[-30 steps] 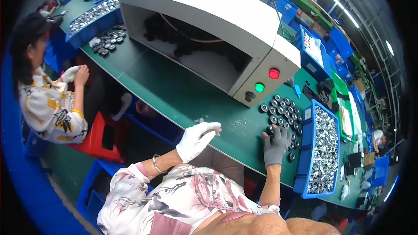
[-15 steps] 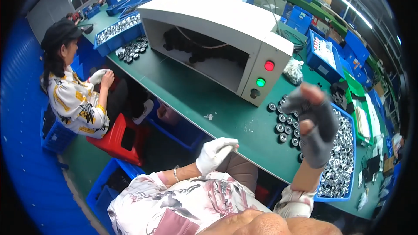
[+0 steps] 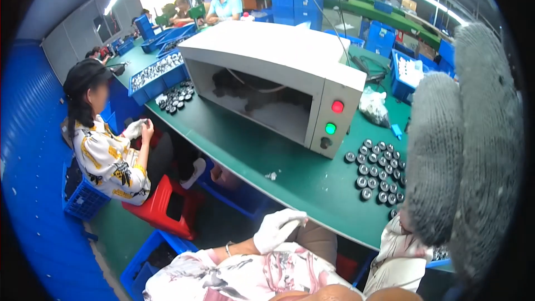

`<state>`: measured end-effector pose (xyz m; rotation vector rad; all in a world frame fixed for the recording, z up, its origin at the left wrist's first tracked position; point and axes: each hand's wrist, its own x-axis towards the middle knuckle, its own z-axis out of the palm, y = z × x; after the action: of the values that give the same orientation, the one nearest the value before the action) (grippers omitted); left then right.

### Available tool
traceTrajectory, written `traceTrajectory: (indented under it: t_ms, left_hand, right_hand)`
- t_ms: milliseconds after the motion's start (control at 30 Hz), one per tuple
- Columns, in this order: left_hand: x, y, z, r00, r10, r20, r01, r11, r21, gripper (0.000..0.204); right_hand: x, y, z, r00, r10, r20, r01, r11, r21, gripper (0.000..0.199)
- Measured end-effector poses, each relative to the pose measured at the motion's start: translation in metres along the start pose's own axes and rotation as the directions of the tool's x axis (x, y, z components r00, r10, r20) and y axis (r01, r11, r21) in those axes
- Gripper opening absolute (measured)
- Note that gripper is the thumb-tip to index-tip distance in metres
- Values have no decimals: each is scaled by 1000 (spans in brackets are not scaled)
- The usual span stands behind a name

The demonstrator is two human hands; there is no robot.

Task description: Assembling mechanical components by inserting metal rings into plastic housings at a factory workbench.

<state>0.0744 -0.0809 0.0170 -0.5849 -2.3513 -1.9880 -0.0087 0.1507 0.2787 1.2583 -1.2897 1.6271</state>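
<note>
My left hand (image 3: 278,229), in a white glove, rests over my lap beside the table's front edge. Its fingers are drawn in toward the thumb, and whatever may be between them is hidden. Very near the camera on the right, my right hand (image 3: 485,139) is raised in a grey knitted glove. Two of its fingers stretch upward and look huge; the rest of it is out of sight. Past it on the green table (image 3: 251,153) stand several small black round parts (image 3: 373,170) with silvery centres, loosely in rows. Nothing shows in this hand.
A white box-shaped machine (image 3: 273,50) with an open front, red and green lights stands on the table. At left a co-worker (image 3: 106,145) sits by a red stool (image 3: 164,206). A blue crate (image 3: 159,81) holds shiny parts; a plastic bag (image 3: 374,106) lies beside the machine.
My right hand has come up close to the camera, hiding most of the crate of shiny parts on the right. The view has tilted upward; my left hand keeps its pose over my lap.
</note>
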Motion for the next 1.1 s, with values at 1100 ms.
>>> traceTrajectory:
  t_ms: [1100]
  left_hand:
    - [-3,-14,5,998,50,-33,-55,985,-163,23]
  right_hand:
    - [59,-50,-10,927,-373,-30,369,925,-87,70]
